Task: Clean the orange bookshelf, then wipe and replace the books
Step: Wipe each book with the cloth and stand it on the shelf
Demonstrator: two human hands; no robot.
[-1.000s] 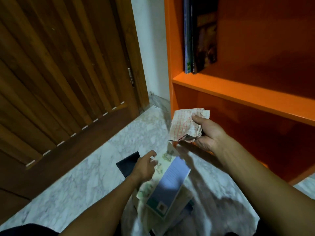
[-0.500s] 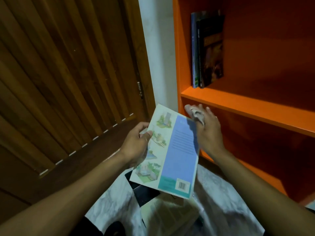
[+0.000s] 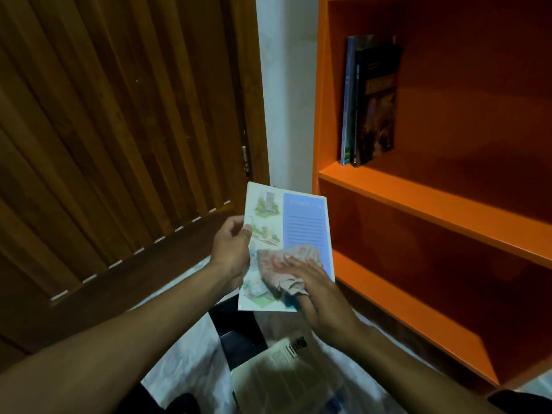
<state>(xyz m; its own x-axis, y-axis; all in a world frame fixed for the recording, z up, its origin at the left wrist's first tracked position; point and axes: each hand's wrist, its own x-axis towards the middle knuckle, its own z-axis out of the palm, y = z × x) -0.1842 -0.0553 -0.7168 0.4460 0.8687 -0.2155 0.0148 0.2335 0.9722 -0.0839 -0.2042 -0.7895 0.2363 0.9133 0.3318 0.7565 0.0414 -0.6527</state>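
A thin book with a blue panel and small pictures is held up in front of me. My left hand grips its left edge. My right hand presses a checked cloth flat on the book's lower cover. The orange bookshelf stands to the right. Two or three books stand upright at the left end of its upper shelf; the lower shelf is bare.
More books lie on the pale marble floor below my hands: a dark one and a light one with printed text. A brown slatted wooden door fills the left, with a white wall strip beside the shelf.
I lifted the book off the floor pile with my left hand. My right hand brought the cloth from the book's top edge onto the lower cover.
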